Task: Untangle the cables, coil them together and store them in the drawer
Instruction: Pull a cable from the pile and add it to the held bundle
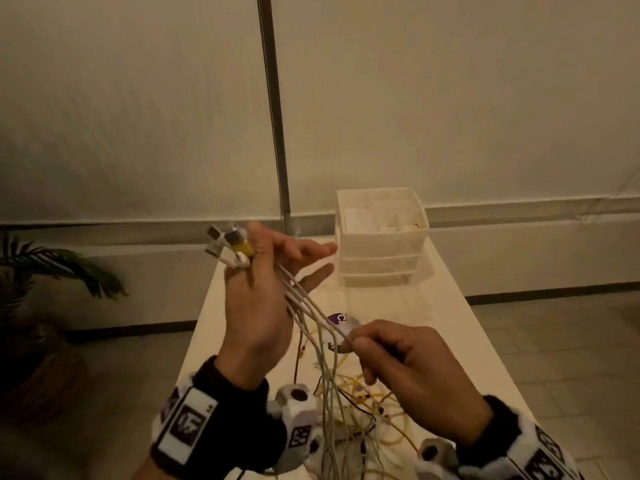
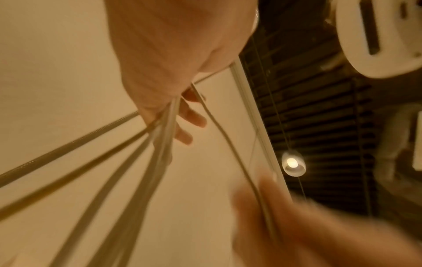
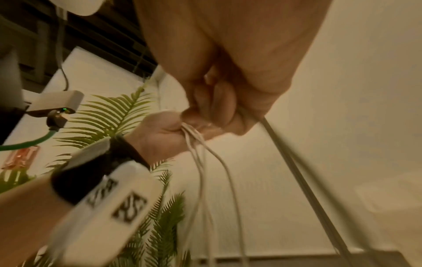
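White and grey cables (image 1: 304, 299) run taut between my two hands above the desk (image 1: 450, 306), their plug ends (image 1: 228, 245) bunched just past my left fingers (image 1: 311, 249).

My left hand (image 1: 254, 306) grips the bundle between thumb and palm, while its outer fingers stand spread and straight beyond the strands. My right hand (image 1: 408, 372) sits lower and nearer to me, its fingers (image 1: 363, 341) curled and pinching a strand or two just beside a purple-marked tag (image 1: 337, 319). From the right wrist view the pinch looks tight, though I cannot tell how many strands are inside it.

Below my right fingers the strands fall into a loose heap of yellow wires (image 1: 374, 403) on the desk, and I judge the untangling unfinished. The drawer unit (image 1: 381, 237) stands on the desk well beyond my left fingers, its drawers shut as far as I can see.

Risks as I read them: pulling my right fingers down the strands could cinch a knot in the heap rather than free it. The yellow wires could ride up with the pale ones and drag off the desk edge. With only thumb pressure on the left, a hard tug could slide the plug ends out of line, or snag the tag against my fingers.
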`<state>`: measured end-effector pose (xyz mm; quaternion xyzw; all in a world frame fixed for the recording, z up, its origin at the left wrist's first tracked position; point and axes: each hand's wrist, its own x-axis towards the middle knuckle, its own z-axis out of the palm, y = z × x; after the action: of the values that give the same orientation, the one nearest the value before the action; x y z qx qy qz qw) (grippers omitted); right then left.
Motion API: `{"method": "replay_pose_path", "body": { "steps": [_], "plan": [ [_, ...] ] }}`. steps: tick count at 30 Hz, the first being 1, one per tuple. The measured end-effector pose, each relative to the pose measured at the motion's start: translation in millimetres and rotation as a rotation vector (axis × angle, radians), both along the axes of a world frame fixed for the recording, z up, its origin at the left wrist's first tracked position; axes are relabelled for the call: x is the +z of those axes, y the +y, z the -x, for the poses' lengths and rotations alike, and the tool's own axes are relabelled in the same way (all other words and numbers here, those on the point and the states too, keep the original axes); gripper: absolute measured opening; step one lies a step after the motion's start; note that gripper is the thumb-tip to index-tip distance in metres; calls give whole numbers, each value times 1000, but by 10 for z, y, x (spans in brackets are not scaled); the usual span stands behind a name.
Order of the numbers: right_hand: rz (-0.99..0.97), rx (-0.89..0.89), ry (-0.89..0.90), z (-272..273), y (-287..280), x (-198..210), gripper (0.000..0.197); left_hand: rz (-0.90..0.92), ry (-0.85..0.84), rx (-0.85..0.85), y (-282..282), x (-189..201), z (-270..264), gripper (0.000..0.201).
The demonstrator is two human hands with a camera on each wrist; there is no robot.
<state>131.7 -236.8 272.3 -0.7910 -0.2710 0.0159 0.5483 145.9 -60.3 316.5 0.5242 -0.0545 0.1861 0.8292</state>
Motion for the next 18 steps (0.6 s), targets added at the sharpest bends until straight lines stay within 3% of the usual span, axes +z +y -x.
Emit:
{"method": "replay_pose_path", "body": {
  "steps": [3, 6, 7, 10, 11, 14, 18],
  "plan": [
    [85, 69, 119, -32, -265, -159, 23, 111, 22, -138, 288, 174, -2, 49],
    [123, 42, 144, -41, -401, -156, 28, -60, 52, -217, 380, 244, 38, 44],
    [125, 16, 113, -49, -414, -125, 31, -235, 46, -248, 324, 231, 57, 39],
    [89, -18, 55, -98, -367, 51, 28, -1015, -70, -244, -12, 29, 84, 16],
    [43, -16, 82, -135, -346, 94, 26, -1183, -99, -238, -145, -53, 86, 17],
    [-92, -37, 251, -237, -351, 139, 31, -1221, -66, -195, -369, -198, 56, 31],
    [-17, -48, 230, -298, -472, 84, 24, -1264, 46, -144, -301, -165, -22, 47]
  ]
}}
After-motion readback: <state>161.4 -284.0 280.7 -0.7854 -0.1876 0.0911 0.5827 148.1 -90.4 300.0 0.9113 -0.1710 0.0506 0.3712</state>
